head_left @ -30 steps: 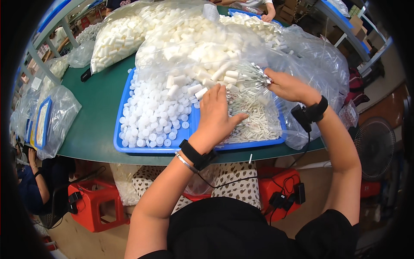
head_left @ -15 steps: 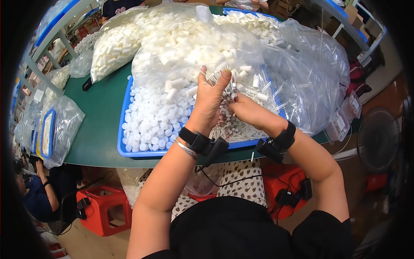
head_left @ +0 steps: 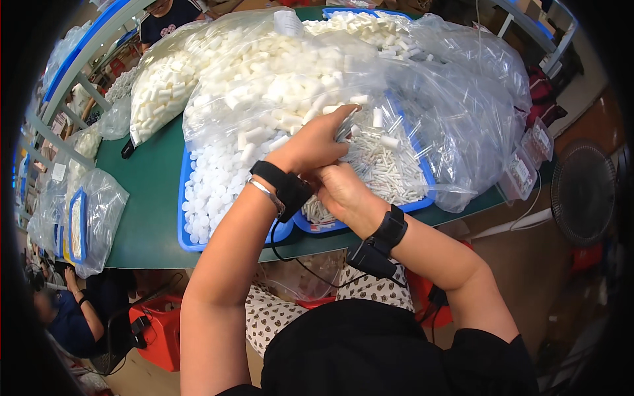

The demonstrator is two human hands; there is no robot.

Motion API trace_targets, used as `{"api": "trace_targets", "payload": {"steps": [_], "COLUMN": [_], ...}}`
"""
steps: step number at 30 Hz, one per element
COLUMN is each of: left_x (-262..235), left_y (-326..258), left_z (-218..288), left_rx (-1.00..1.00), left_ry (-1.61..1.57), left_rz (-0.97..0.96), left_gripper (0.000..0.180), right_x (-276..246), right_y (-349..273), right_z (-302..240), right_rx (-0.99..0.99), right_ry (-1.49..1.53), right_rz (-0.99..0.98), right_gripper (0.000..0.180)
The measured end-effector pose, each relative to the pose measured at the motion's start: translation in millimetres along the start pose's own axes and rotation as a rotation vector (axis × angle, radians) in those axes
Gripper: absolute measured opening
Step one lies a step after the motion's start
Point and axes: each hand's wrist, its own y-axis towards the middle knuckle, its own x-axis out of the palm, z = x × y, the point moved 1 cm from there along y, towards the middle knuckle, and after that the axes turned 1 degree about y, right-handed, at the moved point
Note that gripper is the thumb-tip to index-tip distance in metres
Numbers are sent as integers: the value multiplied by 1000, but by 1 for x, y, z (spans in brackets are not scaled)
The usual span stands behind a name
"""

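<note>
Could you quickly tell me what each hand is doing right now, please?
Left hand: fingers extended over the thin white plastic tubes; grasp unclear.
Right hand: curled; contents cannot be told.

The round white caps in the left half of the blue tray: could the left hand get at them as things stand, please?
Probably yes. The round white caps lie uncovered in the blue tray, just beside the left hand; nothing lies between them, and the clear bag of white tubes covers only the tray's far end.

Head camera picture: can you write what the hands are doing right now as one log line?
left hand over blue tray, fingertips among thin white sticks | right hand just beneath it, grip hidden | clear bags of white pieces behind
</note>
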Motion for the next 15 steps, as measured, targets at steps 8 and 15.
{"api": "trace_targets", "payload": {"steps": [8, 15], "left_x": [13, 14], "left_y": [10, -8], "left_z": [-18, -12], "left_rx": [-167, -188], "left_ry": [-293, -496], "left_rz": [-101, 278], "left_gripper": [64, 51], "right_x": [-17, -54], "right_y": [-41, -71], "right_z": [-56, -97], "right_rx": [134, -526], "right_ry": [-101, -1268], "right_rz": [-72, -287], "right_gripper": [26, 18]}}
